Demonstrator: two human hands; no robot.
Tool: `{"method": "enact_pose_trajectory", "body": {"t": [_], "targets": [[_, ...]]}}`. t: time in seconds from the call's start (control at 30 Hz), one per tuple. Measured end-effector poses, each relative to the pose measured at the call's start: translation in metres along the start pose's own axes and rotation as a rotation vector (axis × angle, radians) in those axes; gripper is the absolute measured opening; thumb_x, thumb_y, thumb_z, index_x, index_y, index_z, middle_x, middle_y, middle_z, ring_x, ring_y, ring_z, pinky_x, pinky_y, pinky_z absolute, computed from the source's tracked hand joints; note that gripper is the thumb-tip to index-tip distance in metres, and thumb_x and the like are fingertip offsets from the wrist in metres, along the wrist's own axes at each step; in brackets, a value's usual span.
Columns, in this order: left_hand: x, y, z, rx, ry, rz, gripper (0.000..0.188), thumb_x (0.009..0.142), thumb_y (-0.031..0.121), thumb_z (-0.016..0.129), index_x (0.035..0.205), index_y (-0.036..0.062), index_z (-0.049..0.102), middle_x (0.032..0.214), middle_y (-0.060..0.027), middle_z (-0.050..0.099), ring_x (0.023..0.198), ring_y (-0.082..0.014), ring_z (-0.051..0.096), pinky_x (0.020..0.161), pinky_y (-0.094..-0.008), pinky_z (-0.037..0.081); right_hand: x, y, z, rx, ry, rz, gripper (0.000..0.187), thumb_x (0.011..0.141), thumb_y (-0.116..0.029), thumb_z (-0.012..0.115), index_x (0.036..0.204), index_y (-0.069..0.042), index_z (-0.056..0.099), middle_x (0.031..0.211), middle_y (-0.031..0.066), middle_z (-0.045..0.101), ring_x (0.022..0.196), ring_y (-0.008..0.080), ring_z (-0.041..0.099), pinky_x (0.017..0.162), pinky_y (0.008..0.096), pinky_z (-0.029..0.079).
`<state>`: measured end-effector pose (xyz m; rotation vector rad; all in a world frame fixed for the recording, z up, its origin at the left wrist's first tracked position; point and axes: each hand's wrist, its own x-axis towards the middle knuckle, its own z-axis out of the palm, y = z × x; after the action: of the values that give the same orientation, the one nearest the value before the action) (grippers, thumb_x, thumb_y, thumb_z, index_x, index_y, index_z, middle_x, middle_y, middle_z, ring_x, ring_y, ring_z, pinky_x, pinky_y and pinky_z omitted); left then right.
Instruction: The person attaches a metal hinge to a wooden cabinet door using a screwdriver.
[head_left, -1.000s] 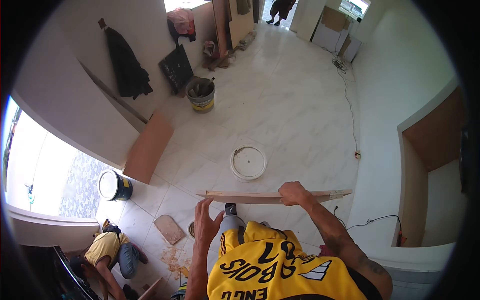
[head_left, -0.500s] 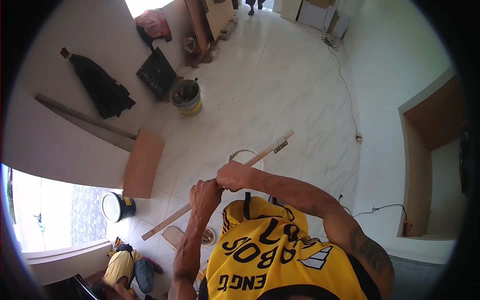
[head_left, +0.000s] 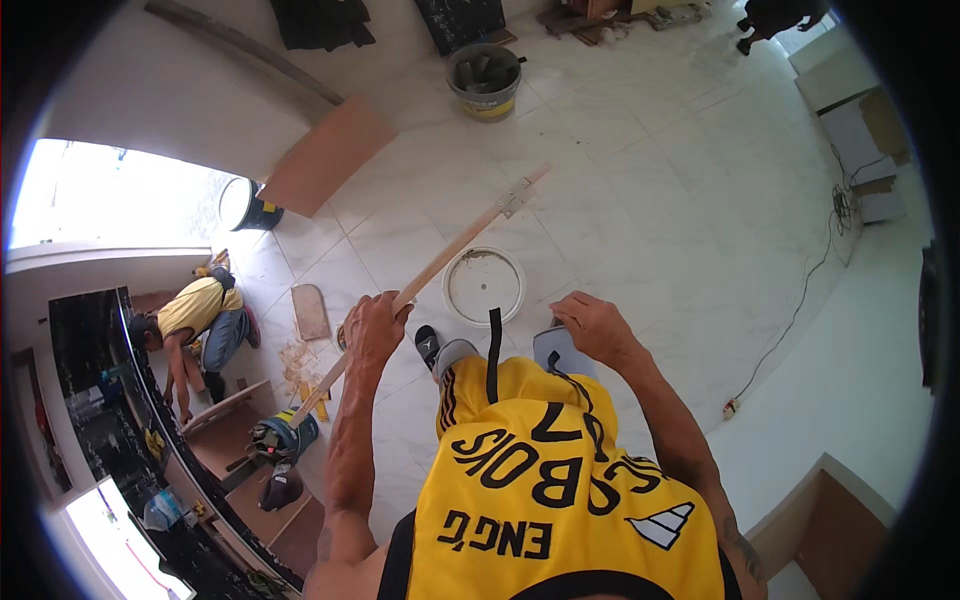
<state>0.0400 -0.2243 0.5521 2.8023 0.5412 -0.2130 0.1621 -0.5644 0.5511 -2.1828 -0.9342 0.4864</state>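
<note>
My left hand (head_left: 373,327) is closed around a long, narrow wooden strip (head_left: 447,255), which slants from lower left to upper right. A metal hinge (head_left: 515,198) sits near the strip's far end. Away from the strip, to the right, my right hand (head_left: 597,328) has its fingers pinched together. A small dark bit shows at its fingertips, too small to name. Between my hands and farther off, a round white lid-like disc (head_left: 484,288) with brown smears lies on the floor.
A co-worker (head_left: 200,310) bends over boards at left. A tool-filled bucket (head_left: 484,80) stands far off; another bucket (head_left: 245,206) is by the doorway, beside a leaning brown board (head_left: 325,155). A tool bag (head_left: 282,437) sits lower left. A cable (head_left: 795,325) runs along the right wall.
My right hand has left the wooden strip and moved right, while my left hand keeps hold of it. The view has turned, bringing the co-worker and dark counter further into sight.
</note>
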Motion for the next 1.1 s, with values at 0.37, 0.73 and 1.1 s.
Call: {"method": "enact_pose_trajectory", "body": {"t": [0.37,0.73,1.1], "targets": [[-0.047,0.103,0.036,-0.184,0.012,-0.455,0.040,0.086,0.039,0.072,0.100,0.0021,0.073,0.084,-0.0231,0.072,0.085,-0.0423,0.069,0.079,-0.0511,0.053,0.042,0.215,-0.176,-0.048,0.298,0.170,0.011,0.091,-0.012,0.066,0.089,-0.001,0.069,0.072,0.0153,0.068,0.065,0.0282,0.065,0.065,0.0391,0.052],[-0.038,0.131,0.091,-0.162,0.077,-0.562,0.043,0.080,0.038,0.075,0.099,-0.0010,0.074,0.093,-0.0232,0.073,0.089,-0.0417,0.070,0.081,-0.0505,0.054,0.104,0.211,-0.250,0.102,0.064,0.552,0.031,0.102,-0.019,0.045,0.113,0.006,0.061,0.075,0.0144,0.068,0.065,0.0222,0.070,0.057,0.0352,0.056],[0.022,0.232,0.070,-0.141,0.126,-0.679,0.037,0.080,0.033,0.077,0.098,0.0008,0.074,0.087,-0.0216,0.073,0.085,-0.0426,0.070,0.077,-0.0507,0.055,0.252,0.417,-0.503,0.702,0.594,0.399,0.032,0.101,-0.030,0.053,0.110,0.000,0.060,0.097,0.0131,0.068,0.083,0.0217,0.072,0.067,0.0327,0.057]]}}
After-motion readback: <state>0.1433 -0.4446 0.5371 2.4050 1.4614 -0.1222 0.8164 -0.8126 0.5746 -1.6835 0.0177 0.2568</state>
